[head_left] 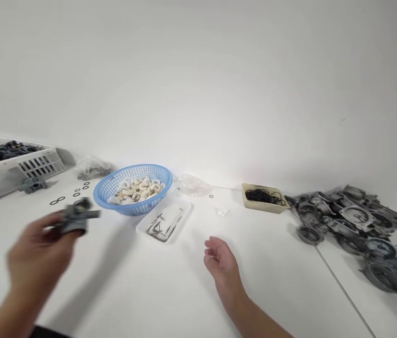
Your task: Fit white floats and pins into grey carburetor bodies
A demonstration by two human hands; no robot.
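Observation:
My left hand [45, 241] is closed round a grey metal part [74, 217] with a short stub pointing right, held above the table at the left and slightly blurred. My right hand [222, 263] hovers over the middle of the table, fingers loosely curled and apart, holding nothing. Between and beyond the hands lies a white tray [188, 206] with small metal pins. Behind it, a blue basket [168, 176] contains cream-coloured curved pieces. Several black rings [57, 201] lie flat on the table beyond my left hand.
A white crate [8, 164] of dark parts stands at the far left, a grey part [32, 184] beside it. Plastic bags [90, 166] flank the basket. A yellowish box [263, 205] holds black rings. Grey metal housings [356, 216] are heaped at the right.

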